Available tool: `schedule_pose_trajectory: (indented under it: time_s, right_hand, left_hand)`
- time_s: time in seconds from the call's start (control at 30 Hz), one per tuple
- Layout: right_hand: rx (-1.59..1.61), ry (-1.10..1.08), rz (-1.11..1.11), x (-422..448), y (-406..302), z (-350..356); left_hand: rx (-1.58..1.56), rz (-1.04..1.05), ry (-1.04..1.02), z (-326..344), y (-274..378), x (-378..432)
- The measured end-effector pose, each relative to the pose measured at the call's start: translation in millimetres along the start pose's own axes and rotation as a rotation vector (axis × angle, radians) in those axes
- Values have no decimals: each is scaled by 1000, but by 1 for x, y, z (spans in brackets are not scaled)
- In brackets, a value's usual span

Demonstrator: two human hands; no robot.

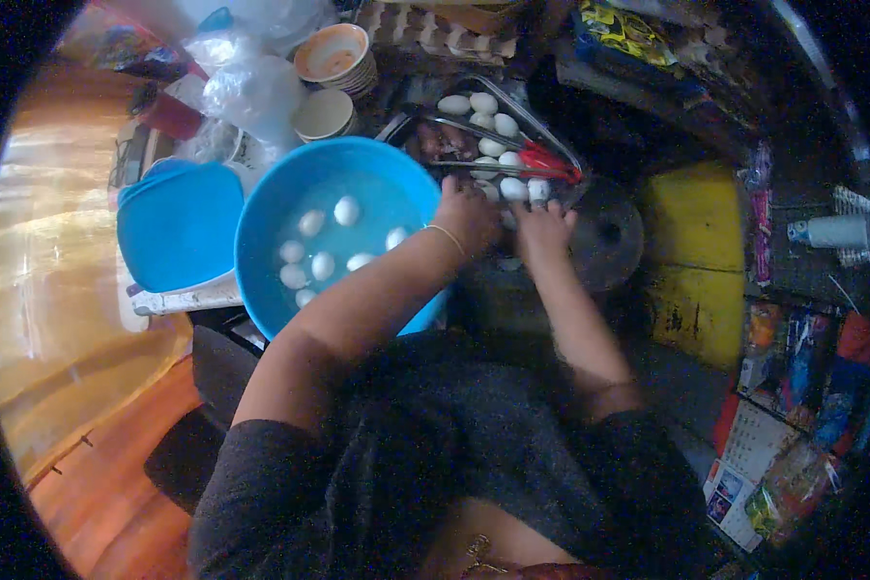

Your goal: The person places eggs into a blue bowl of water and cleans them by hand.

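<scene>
My left hand (471, 216) reaches across the right rim of a blue plastic basin (255, 210) to the near edge of a clear tray (562, 145). White eggs (483, 103) lie in the tray beside some brownish food pieces (442, 141). Metal tongs with red ends (540, 161) rest across it. Close by on the right, my right hand (546, 230) has its fingertips at the nearest eggs. Part of one egg shows between the hands; whether either hand grips an egg is hidden. Several more white eggs (346, 211) sit in liquid in the basin.
Stacked paper bowls (326, 114) and stained cups (333, 52) stand behind the basin. A blue lid (181, 228) lies to its left, near clear plastic bags (254, 101). Egg cartons (442, 32) are at the back. Packets (805, 355) line the right side.
</scene>
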State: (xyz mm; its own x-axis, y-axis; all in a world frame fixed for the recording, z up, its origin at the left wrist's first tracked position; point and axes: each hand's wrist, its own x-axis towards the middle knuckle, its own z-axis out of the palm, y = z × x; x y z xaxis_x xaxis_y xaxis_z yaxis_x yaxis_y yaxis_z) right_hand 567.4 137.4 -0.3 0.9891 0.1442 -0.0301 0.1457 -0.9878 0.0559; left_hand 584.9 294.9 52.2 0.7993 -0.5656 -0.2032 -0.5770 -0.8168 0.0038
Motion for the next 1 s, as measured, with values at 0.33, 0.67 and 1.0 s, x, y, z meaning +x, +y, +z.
schedule_pose_trajectory:
  time_s: [0.33,0.67,1.0]
  right_hand:
    - [768,424,279,-6,17,-12]
    - [1258,521,631,-21,48,12]
    - [1416,423,368,-38,-6,-39]
  left_hand:
    - [1,-223,-201,19,34,28]
    - [-350,-233,-307,41,37,44]
    - [-439,-344,159,-42,-1,-12]
